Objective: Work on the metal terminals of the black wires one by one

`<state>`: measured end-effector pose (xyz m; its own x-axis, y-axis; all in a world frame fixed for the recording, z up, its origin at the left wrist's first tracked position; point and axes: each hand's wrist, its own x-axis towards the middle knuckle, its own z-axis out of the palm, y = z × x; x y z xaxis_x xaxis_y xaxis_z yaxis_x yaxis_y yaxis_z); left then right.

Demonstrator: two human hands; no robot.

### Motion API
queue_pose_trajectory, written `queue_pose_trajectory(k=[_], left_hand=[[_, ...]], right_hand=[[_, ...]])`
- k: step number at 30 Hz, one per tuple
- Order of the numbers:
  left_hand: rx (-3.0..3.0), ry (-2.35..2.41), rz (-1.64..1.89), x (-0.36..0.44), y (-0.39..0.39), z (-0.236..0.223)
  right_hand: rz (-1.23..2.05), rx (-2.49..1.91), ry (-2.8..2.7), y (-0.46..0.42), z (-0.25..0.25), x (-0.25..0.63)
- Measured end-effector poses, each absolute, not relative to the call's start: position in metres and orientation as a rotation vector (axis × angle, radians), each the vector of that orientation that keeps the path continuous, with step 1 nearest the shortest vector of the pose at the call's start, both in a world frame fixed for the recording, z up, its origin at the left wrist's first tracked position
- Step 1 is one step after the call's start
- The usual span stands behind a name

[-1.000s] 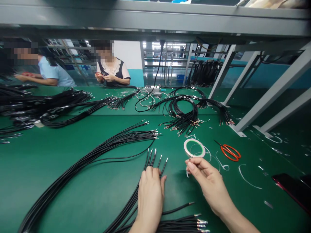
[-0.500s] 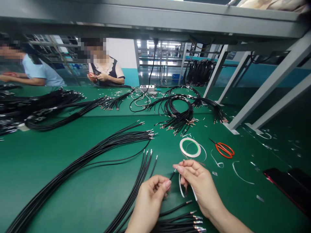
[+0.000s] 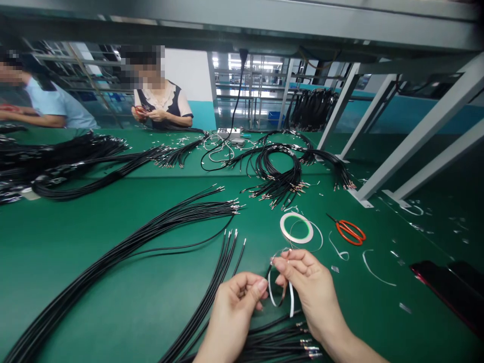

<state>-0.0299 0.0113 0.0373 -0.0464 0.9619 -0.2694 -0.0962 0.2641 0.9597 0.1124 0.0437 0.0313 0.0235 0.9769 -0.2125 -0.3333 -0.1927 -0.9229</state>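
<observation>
My left hand (image 3: 236, 307) is closed in a pinch on a black cable (image 3: 269, 272), near its stripped end, which points up and right. My right hand (image 3: 308, 287) is closed at that cable end, its thumb and fingers pinching a narrow white tape strip (image 3: 291, 300) that hangs in a loop below the fingers. Some thin copper-coloured strip shows beside the tape; what it is I cannot tell. Left of my left hand lie several loose black cables (image 3: 217, 272) with bare tips. Under my wrists lies another cable bundle (image 3: 280, 343). A white tape roll (image 3: 283, 229) lies just beyond my right hand.
Orange-handled scissors (image 3: 351, 233) and tape scraps (image 3: 374, 269) lie to the right, with a dark phone-like object (image 3: 446, 297) at the edge. A long cable bundle (image 3: 124, 239) curves across the left. Coiled cables (image 3: 280, 166) lie farther back. Two people (image 3: 162, 103) sit across the table.
My left hand has left the loose cables and taken one cable, pinching it near its tip. My right hand has moved left to meet that tip, with the tape strip now hanging looped.
</observation>
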Motion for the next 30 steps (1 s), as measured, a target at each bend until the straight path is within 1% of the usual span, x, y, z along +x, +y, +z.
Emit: queue_pose_trajectory(k=[4,13,20,30], left_hand=[[0.956,1.303,1.056,-0.0289,0.0097,0.0361],[0.957,1.262,1.005,-0.0315,0.0121,0.0368],[0.974,1.234,0.964,-0.0323,0.0123,0.0357],[0.923,1.213,1.074,-0.0238,0.0086,0.0363]], right_hand=[[1.435,-1.098,-0.819,0.0458,0.0349,0.1137],[1.559,-1.102,-0.847,0.0428,0.0367,0.1124],[1.536,-1.083,-0.827,0.0452,0.0354,0.117],[1.576,-1.062,-0.854,0.0393,0.0337,0.1106]])
